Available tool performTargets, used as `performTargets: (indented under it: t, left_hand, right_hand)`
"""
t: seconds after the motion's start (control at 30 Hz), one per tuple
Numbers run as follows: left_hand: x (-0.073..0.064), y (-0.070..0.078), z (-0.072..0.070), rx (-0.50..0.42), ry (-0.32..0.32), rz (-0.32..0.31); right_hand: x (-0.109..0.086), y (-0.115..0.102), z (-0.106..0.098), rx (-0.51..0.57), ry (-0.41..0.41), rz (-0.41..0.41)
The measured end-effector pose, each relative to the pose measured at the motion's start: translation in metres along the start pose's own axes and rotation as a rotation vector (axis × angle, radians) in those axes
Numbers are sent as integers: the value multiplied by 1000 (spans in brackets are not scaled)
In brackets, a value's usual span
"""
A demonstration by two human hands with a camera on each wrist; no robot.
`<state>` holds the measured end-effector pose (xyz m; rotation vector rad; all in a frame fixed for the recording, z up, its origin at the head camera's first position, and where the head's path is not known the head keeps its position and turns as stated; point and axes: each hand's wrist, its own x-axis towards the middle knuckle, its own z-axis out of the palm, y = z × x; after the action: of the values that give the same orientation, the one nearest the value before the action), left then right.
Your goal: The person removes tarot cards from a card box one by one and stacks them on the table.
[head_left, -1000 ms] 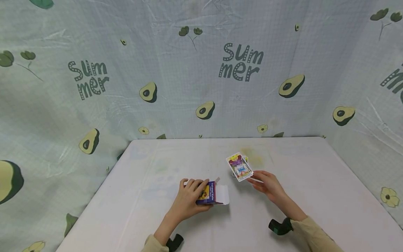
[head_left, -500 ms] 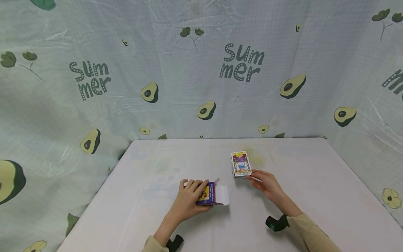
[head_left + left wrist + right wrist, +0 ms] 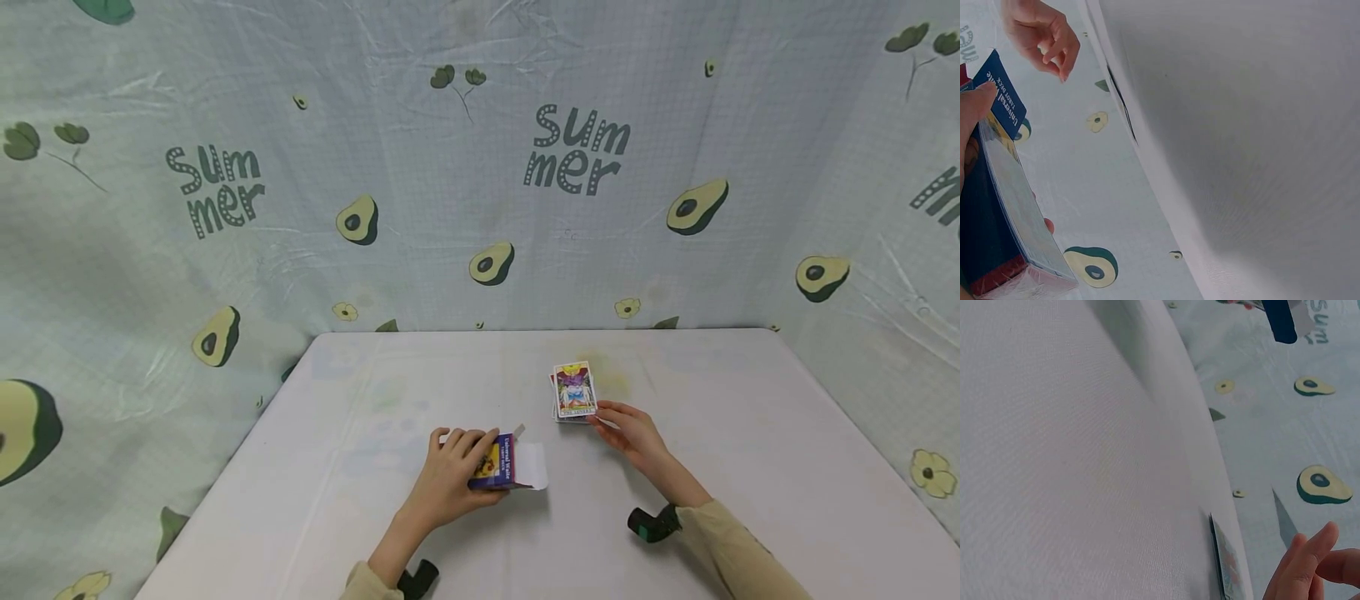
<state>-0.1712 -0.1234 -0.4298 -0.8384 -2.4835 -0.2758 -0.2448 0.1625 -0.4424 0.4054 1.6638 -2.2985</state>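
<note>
My left hand (image 3: 450,477) grips a blue and yellow tarot card box (image 3: 506,462), fingers over its top and thumb along the near side. The box's white flap (image 3: 532,465) stands open to the right; in the left wrist view the box (image 3: 985,206) reads "Tarot Deck". My right hand (image 3: 633,437) pinches a colourful tarot card (image 3: 575,390) by its lower right corner. This card is above a small card pile (image 3: 570,421), mostly hidden under it. In the right wrist view, the card (image 3: 1283,519) appears nearly edge-on, apart from the pile (image 3: 1229,565).
Both hands work over a white-covered table (image 3: 360,392). A printed cloth backdrop (image 3: 420,167) with avocados rises behind the table and at its sides. Dark wrist cameras (image 3: 654,525) jut out beside each forearm.
The right hand has shifted slightly left, and its card has turned from slanted to nearly upright, lining up over the pile. My left hand and the box stay put.
</note>
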Motion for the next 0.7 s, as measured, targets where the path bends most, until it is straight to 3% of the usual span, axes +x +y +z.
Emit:
performTargets:
  t: [0.7]
  left_hand:
    - [1,0,1,-2,4,5]
  right_hand:
    - [19,9,-3,-10,58,-10]
